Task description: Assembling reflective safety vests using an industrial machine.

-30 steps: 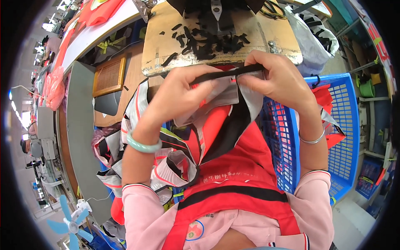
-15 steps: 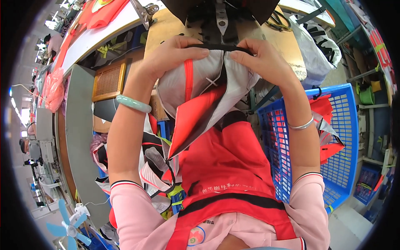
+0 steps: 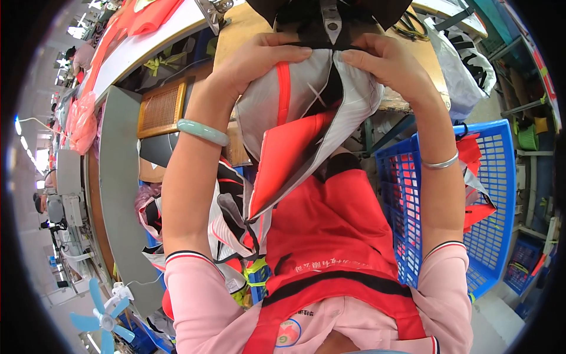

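Note:
Between both hands hangs a grey and red fabric piece (image 3: 303,88) with black edging along its top. My left hand (image 3: 268,56) pinches the top edge on the left, thumb in front. On the right, my right hand (image 3: 380,59) pinches the same edge, thumb in front and fingers behind. A red panel (image 3: 289,153) folds out of the piece and drops toward my lap. The held edge lies just below the dark machine head (image 3: 330,20), whose metal part points down between my hands. The fingertips behind the cloth are partly hidden.
To my right stands a blue plastic basket (image 3: 495,194) with red and grey pieces inside. More sewn pieces (image 3: 233,218) are heaped at my left. A wooden tabletop (image 3: 236,35) lies ahead, a white sack (image 3: 460,76) at its right. A blue fan (image 3: 106,321) is lower left.
My hands and the fabric piece have moved slightly farther forward, closer to the machine head. Both hands keep their hold. The whole view has shifted a little.

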{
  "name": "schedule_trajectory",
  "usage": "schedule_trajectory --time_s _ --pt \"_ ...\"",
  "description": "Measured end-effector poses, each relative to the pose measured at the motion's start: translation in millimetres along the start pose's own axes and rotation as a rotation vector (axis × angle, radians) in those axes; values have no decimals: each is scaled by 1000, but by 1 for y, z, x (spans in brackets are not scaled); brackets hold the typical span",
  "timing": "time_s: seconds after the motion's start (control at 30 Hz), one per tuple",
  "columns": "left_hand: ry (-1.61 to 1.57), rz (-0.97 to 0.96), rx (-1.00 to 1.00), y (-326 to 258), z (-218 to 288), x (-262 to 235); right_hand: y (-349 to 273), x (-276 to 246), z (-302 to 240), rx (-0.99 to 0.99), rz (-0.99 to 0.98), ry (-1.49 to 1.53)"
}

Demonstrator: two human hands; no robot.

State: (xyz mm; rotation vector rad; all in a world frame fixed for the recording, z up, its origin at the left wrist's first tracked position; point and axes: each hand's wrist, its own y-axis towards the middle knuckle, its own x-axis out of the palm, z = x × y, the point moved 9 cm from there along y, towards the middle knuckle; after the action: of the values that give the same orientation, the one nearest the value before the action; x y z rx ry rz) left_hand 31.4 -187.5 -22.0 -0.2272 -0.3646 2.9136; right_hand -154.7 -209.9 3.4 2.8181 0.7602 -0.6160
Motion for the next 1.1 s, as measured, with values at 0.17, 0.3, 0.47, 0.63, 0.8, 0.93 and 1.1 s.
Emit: schedule_trajectory --time_s 0.17,0.3,0.47,0.63,0.8,0.93,1.1 --pt "32 32 44 3 3 -2 5 1 11 -27 13 47" --pt "8 120 27 1 3 -4 2 0 8 -21 61 87" --pt "-17 125 49 -7 9 -1 -6 -4 13 24 92 173" --pt "17 17 36 -19 0 -2 -36 -8 -3 -44 36 93" --pt "522 -300 129 -47 18 63 -110 42 -91 -500 -219 -352" --pt "537 -424 86 -50 19 120 -137 107 -104 -654 -225 -839" --pt "445 -523 132 -55 9 154 -137 118 -82 -435 -435 -1294"
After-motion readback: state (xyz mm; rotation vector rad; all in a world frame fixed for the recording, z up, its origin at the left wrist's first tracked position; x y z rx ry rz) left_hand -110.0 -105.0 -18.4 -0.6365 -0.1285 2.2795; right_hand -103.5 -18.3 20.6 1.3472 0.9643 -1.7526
